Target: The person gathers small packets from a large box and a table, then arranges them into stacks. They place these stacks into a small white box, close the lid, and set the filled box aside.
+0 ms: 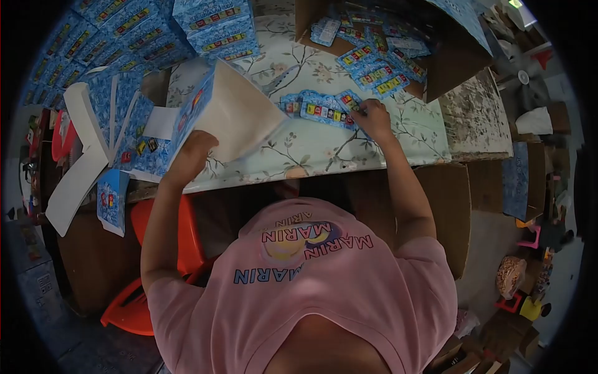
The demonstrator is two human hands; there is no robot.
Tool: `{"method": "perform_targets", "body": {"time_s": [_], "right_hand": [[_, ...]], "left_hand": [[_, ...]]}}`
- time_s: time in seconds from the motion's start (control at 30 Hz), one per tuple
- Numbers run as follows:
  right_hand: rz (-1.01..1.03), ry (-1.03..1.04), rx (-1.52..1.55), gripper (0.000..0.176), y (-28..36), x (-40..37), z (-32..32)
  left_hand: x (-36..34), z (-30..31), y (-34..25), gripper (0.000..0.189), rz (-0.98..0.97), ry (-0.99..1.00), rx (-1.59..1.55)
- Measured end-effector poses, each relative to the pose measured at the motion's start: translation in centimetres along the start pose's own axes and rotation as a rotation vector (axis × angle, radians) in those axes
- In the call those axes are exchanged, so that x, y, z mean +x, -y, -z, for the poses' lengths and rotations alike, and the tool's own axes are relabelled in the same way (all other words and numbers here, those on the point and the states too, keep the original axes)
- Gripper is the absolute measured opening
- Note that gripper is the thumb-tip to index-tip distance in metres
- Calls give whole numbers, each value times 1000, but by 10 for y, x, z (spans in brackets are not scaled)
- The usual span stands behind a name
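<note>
Blue packs [325, 112]: overlapping row on flowered tblcloth [324, 148], betw. sm. carton & big box.
R hand [374, 119]: half-curled, fingertips at row's R end; couldn't tell if gripping.
Sm. carton [244, 118]: tilted, pale inside showing.
L hand [193, 156]: part-closed on carton's near edge, holding it.
Big box [462, 55]: open, loose packs [375, 75] heaped inside & at its mouth.
Stacked boxes [215, 26]: stood beyond sm. carton.

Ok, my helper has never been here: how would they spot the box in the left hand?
Find the flower-patterned tablecloth, then the left hand near its front edge. That hand holds the box, printed blue outside. Unlike the stacked blue boxes behind it, it gapes open, showing a plain pale inside.
</note>
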State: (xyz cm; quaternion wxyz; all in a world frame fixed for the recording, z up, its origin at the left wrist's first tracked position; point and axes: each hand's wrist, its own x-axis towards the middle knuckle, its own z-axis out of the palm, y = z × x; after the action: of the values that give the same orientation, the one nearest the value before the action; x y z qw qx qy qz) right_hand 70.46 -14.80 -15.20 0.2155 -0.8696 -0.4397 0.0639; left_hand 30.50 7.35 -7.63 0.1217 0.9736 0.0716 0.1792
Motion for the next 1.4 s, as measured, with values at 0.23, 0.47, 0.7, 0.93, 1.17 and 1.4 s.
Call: {"method": "perform_targets", "body": {"time_s": [0.23, 0.47, 0.7, 0.93, 1.17, 1.4], "right_hand": [[146, -87, 100, 43, 4, 2, 7], [0, 67, -9, 47, 9, 10, 4], [119, -93, -23, 68, -25, -21, 9], [-23, -57, -5, 61, -16, -15, 22], [-149, -65, 895, 19, -44, 24, 29], [112, 196, 607, 10, 21, 33, 41]], "left_hand": [[31, 28, -32, 40, 206, -226, 449], [143, -125, -88, 62, 219, -131, -127], [176, -167, -44, 73, 344, 227, -29], [187, -152, -46, 81, 493, 257, -131], [182, -153, -28, 57, 584, 370, -312], [160, -116, -96, 17, -49, -60, -151]]}}
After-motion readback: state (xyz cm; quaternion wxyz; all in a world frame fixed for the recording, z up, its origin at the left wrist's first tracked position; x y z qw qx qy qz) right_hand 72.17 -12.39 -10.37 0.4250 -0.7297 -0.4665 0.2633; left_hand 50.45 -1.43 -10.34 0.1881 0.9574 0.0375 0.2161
